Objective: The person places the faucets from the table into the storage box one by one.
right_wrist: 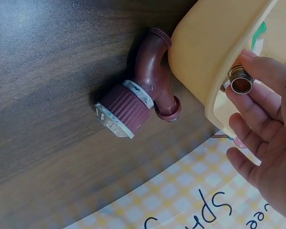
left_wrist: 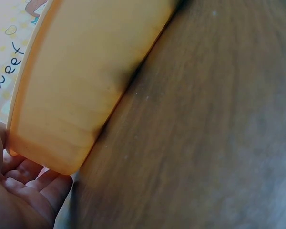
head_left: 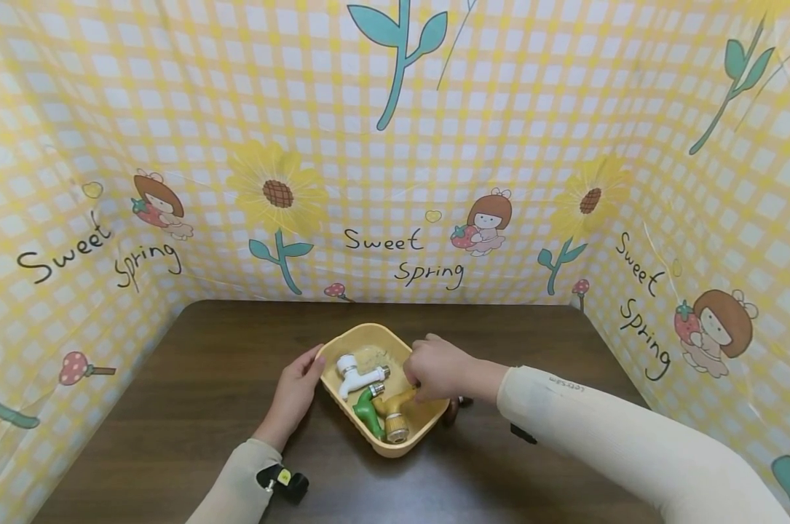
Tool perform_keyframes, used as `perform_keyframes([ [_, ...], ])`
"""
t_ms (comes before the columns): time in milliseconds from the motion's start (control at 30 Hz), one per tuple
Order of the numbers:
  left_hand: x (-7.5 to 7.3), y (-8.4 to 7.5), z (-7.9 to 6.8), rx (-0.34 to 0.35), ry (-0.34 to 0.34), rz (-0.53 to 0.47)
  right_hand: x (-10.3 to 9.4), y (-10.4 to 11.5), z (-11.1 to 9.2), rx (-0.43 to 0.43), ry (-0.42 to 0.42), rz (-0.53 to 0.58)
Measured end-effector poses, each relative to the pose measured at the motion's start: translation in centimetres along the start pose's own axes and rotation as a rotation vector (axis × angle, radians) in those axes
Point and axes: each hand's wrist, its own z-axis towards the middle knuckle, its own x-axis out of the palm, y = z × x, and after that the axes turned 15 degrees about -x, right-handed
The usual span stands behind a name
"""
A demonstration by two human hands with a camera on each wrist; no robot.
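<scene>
A yellow plastic tub [head_left: 397,449] stands slantwise on the table. At its left corner my left hand [head_left: 296,389] grips it, with the thumb at the rim; in the left wrist view the fingers [left_wrist: 52,191] curl against the tub's outer wall. My right hand [head_left: 437,367] reaches over the right side and pinches the threaded metal end [right_wrist: 241,82] of a yellow tap [head_left: 395,418] between thumb and finger. Also inside lie a white tap [head_left: 362,377] and a green tap [head_left: 367,415], which touches or nearly touches the yellow one.
A dark red tap [right_wrist: 145,81] lies on the table just outside the tub's right side, mostly hidden by my arm in the head view. The dark wooden table [head_left: 237,349] ends at a checked cloth [head_left: 395,182] hung on the left, back and right.
</scene>
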Motion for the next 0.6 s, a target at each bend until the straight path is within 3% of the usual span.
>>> perform_keyframes([
  [600, 0.01, -0.14, -0.13, 0.023, -0.015, -0.009, 0.0, -0.11, 0.02, 0.034, 0.044, 0.017],
])
